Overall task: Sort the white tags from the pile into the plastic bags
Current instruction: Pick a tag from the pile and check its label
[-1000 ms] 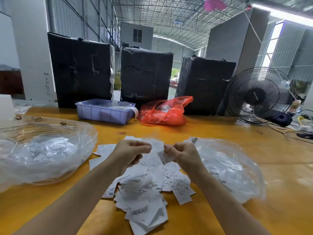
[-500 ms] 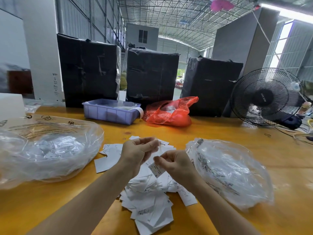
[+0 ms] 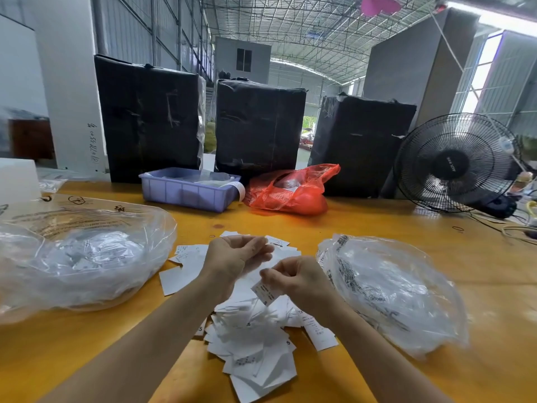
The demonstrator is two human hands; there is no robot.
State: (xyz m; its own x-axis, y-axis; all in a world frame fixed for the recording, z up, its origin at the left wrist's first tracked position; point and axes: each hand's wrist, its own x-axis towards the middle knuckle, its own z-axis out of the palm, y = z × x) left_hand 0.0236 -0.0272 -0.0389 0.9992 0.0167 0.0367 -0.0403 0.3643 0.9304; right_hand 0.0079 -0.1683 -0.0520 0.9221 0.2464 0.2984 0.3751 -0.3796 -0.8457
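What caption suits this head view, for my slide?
Right hand pinches a tag over the pile.

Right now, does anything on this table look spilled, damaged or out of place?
Nothing looks damaged. The white tags lie in a loose heap on the yellow table, as sorting requires. The right hand pinches one tag. The white strip hanging over the blue bin rim is slightly untidy.

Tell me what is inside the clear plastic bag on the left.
The clear plastic bag on the left holds a heap of white tags, blurred by the crinkled film. Their print is unreadable, and whatever lies beneath the heap is covered.
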